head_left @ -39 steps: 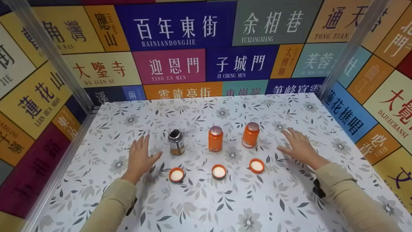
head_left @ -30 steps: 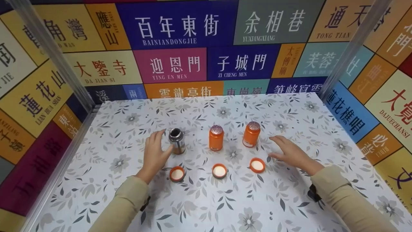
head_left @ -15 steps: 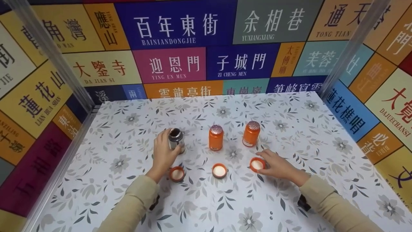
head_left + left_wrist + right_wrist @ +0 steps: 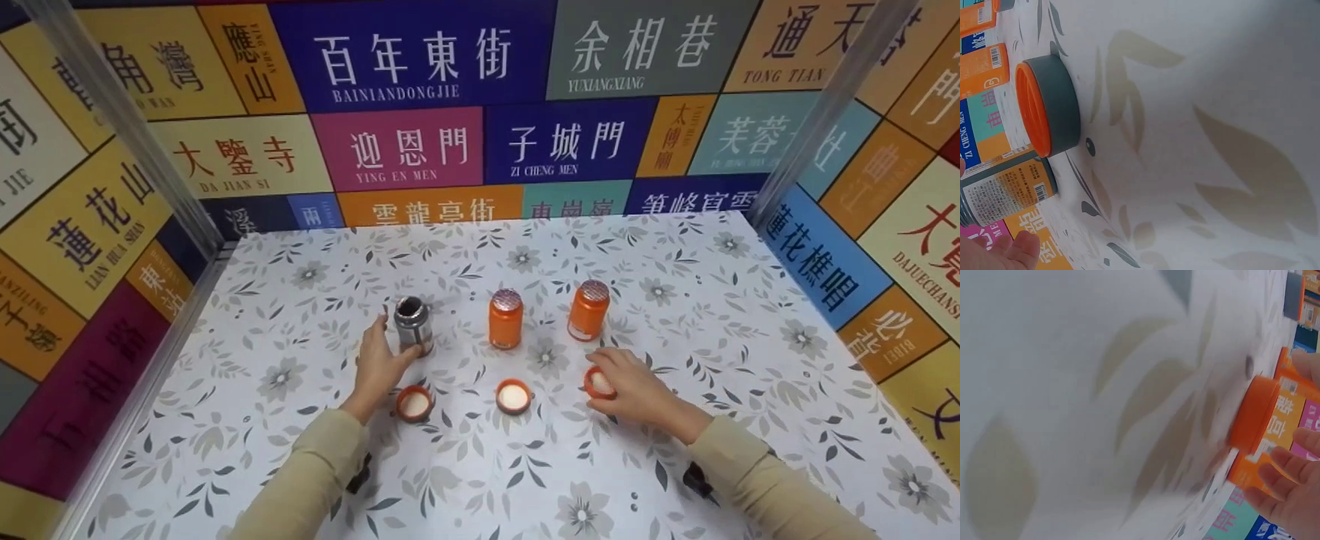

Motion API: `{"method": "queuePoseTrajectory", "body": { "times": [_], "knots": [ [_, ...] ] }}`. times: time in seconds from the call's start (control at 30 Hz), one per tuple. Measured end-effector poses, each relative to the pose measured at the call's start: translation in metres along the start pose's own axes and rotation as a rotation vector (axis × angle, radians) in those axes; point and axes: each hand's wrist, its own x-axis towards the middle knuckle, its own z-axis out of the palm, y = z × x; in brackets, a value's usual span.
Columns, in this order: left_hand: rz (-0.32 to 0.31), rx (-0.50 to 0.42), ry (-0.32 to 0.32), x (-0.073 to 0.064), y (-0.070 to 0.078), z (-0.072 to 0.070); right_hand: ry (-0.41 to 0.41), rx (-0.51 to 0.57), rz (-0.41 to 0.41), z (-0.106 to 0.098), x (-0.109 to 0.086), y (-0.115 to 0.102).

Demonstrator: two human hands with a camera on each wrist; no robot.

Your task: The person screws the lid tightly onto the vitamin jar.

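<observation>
My left hand (image 4: 379,367) spreads around the near left side of a grey jar (image 4: 414,324) with a dark open mouth. The left wrist view shows this jar (image 4: 1008,188) between thumb and fingers, with gaps to the fingertips. My right hand (image 4: 641,386) reaches over the rightmost orange lid (image 4: 602,383), which lies with its white inside up. In the right wrist view its fingers are loosely bent around the lid (image 4: 1253,415), a gap showing. Two orange jars (image 4: 505,322) with silvery tops stand upright, the right one (image 4: 588,313) beyond that hand.
A grey-and-orange lid (image 4: 413,403) lies in front of the grey jar, and another lid (image 4: 514,397) in front of the middle jar. Sign-printed walls (image 4: 409,56) border the flower-patterned table (image 4: 480,480) at the back and sides.
My left hand has moved right to the grey jar, and its fingers have shifted slightly away since half a second ago. My right hand has moved left and down over the rightmost lid.
</observation>
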Motion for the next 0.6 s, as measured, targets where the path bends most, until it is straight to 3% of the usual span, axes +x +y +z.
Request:
{"method": "queuePoseTrajectory", "body": {
  "times": [0.13, 0.33, 0.47, 0.6],
  "knots": [
    [-0.046, -0.057, -0.028, 0.007, -0.002, 0.000, 0.047, 0.029, -0.088, 0.004, 0.006, -0.014],
    [-0.120, -0.176, -0.053, 0.020, -0.001, 0.005, -0.053, 0.193, -0.050, 0.013, 0.020, -0.039],
    [-0.109, -0.227, -0.049, 0.023, 0.001, 0.013, -0.132, 0.272, -0.008, 0.025, 0.030, -0.055],
    [-0.058, -0.246, -0.003, 0.023, 0.001, 0.019, -0.182, 0.280, 0.012, 0.036, 0.041, -0.067]
  ]
}}
